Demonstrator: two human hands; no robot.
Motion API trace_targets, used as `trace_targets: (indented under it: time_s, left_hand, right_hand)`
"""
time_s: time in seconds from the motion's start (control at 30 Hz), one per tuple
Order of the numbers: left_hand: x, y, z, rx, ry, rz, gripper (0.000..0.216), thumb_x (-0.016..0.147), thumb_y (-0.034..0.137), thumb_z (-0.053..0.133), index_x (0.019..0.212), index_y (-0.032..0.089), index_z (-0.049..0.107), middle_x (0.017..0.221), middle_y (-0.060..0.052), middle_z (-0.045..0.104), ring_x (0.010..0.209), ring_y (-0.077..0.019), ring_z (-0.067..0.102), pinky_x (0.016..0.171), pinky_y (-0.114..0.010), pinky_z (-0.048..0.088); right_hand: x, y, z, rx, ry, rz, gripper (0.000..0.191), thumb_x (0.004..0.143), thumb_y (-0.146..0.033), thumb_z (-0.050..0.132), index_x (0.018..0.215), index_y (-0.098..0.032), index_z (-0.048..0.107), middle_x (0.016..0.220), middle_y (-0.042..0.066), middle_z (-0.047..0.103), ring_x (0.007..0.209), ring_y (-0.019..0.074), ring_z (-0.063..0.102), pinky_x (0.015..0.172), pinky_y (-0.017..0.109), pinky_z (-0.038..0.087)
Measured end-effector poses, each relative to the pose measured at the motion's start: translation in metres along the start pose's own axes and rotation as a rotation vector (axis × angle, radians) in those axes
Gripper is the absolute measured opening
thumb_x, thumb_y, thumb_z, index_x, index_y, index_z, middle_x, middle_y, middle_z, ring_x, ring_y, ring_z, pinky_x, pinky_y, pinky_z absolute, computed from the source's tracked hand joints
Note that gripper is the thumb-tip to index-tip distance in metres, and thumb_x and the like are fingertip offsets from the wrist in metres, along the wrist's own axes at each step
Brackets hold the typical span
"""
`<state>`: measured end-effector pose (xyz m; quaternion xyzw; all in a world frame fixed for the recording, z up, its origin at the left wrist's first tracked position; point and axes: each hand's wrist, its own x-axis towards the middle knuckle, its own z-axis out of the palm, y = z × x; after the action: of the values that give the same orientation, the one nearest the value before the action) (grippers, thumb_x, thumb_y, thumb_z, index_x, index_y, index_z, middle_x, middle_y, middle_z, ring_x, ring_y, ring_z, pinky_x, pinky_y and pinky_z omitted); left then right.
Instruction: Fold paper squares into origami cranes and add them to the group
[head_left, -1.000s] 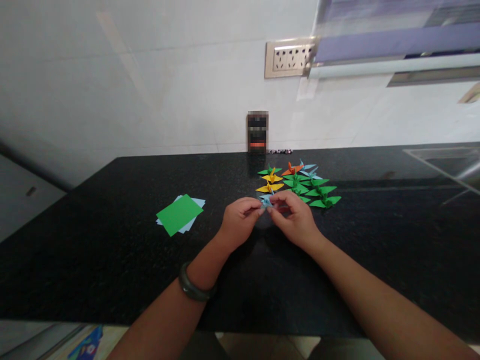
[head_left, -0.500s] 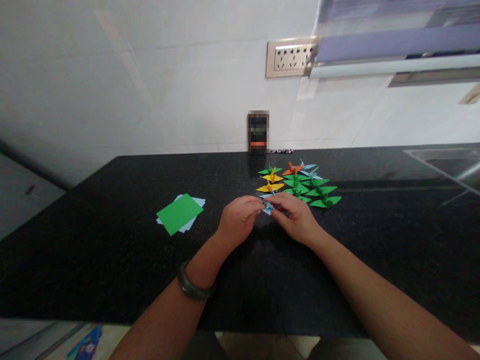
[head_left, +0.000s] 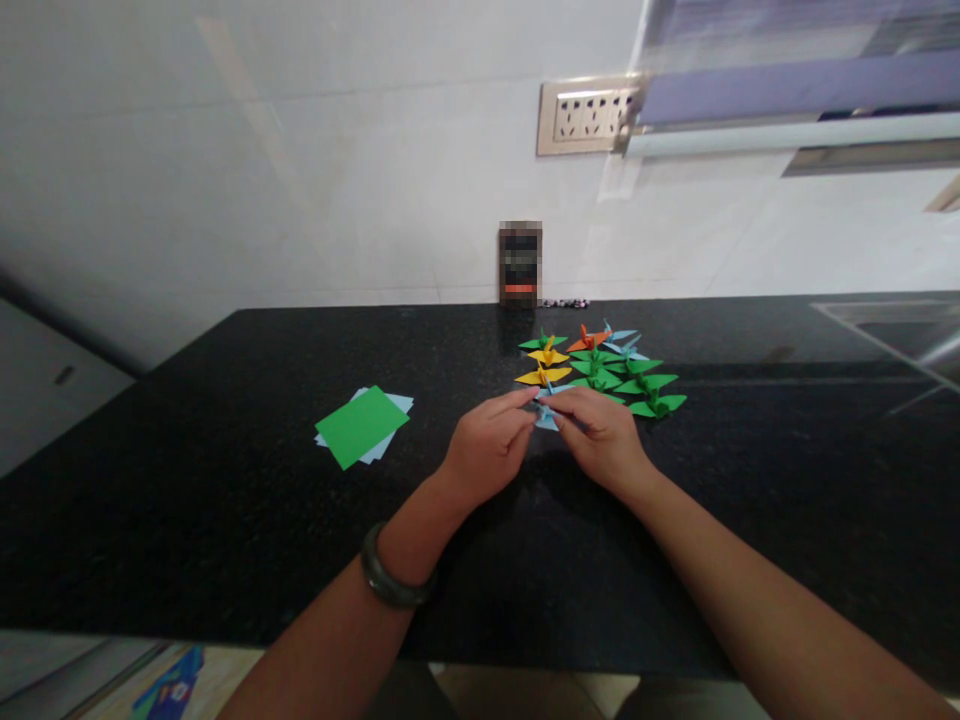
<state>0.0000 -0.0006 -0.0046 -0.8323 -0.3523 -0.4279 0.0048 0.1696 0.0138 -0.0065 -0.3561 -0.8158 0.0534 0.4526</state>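
Note:
Between my two hands is a light blue paper crane (head_left: 546, 418), partly covered by fingers. My left hand (head_left: 491, 440) pinches its left side, and my right hand (head_left: 604, 435) grips its right side with thumb and fingers. Just beyond them stand rows of folded cranes: a yellow crane (head_left: 543, 374), an orange crane (head_left: 586, 338), several green ones such as the green crane (head_left: 657, 402), and a pale blue crane (head_left: 628, 350). Another light blue piece right behind my fingertips is mostly hidden. A dark bangle (head_left: 394, 570) circles my left wrist.
To the left lies a small stack of paper with a green sheet (head_left: 363, 427) over light blue ones. A blurred dark box-like object (head_left: 520, 264) leans on the tiled wall, beside a beaded strand (head_left: 568, 303). All this rests on a black countertop (head_left: 225, 520).
Both hands stay at the light blue crane, with slightly shifted fingers; my left fingertips have straightened a little. The whole view has drifted slightly.

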Motion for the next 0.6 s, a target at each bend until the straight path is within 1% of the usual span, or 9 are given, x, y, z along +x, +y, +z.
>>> trace_targets:
  time_s: [0.07,0.2,0.37,0.47,0.6]
  left_hand:
    - [-0.0006,0.0006,0.0002,-0.025,-0.023,-0.004,0.016,0.079,0.013,0.047,0.081,0.016,0.062,0.109,-0.012,0.064,0.1,-0.0173,0.06,0.087,-0.033,0.048]
    - [-0.0017,0.0,-0.0004,-0.043,-0.049,-0.017,0.017,0.08,0.012,0.045,0.081,0.017,0.062,0.109,-0.01,0.064,0.101,-0.0171,0.059,0.088,-0.034,0.047]
    - [-0.0007,0.0,-0.0008,-0.042,-0.009,-0.003,0.02,0.08,0.01,0.044,0.08,0.017,0.062,0.104,-0.008,0.064,0.098,-0.0148,0.058,0.085,-0.029,0.048]
    - [-0.0008,-0.0003,-0.0001,-0.056,-0.014,-0.011,0.02,0.08,0.009,0.044,0.081,0.017,0.062,0.1,-0.008,0.063,0.096,-0.0145,0.058,0.083,-0.029,0.048]
    - [-0.0026,-0.0015,0.0019,-0.068,-0.022,-0.012,0.022,0.08,0.009,0.043,0.084,0.018,0.063,0.103,-0.006,0.061,0.098,-0.0148,0.056,0.084,-0.03,0.047]
  right_hand:
    - [0.0002,0.0009,0.0001,0.01,-0.015,0.002,0.021,0.08,-0.014,0.049,0.089,-0.021,0.066,0.085,0.006,0.069,0.079,0.0161,0.063,0.071,0.03,0.05]
    - [0.0,0.0031,0.0006,0.04,-0.049,0.02,0.018,0.079,-0.014,0.05,0.086,-0.021,0.066,0.081,0.005,0.068,0.077,0.0158,0.062,0.071,0.029,0.049]
    - [-0.001,0.0032,0.0011,0.073,-0.081,0.051,0.027,0.077,-0.011,0.05,0.1,-0.019,0.061,0.088,0.006,0.066,0.079,0.0158,0.061,0.071,0.029,0.049]
    - [-0.0009,0.0024,0.0003,0.069,-0.084,0.051,0.027,0.076,-0.01,0.049,0.097,-0.02,0.062,0.085,0.005,0.067,0.078,0.0159,0.061,0.07,0.029,0.048]
    - [-0.0003,0.0021,-0.0005,0.069,-0.069,0.067,0.023,0.075,-0.011,0.049,0.092,-0.02,0.062,0.082,0.004,0.066,0.074,0.0155,0.061,0.066,0.027,0.048]
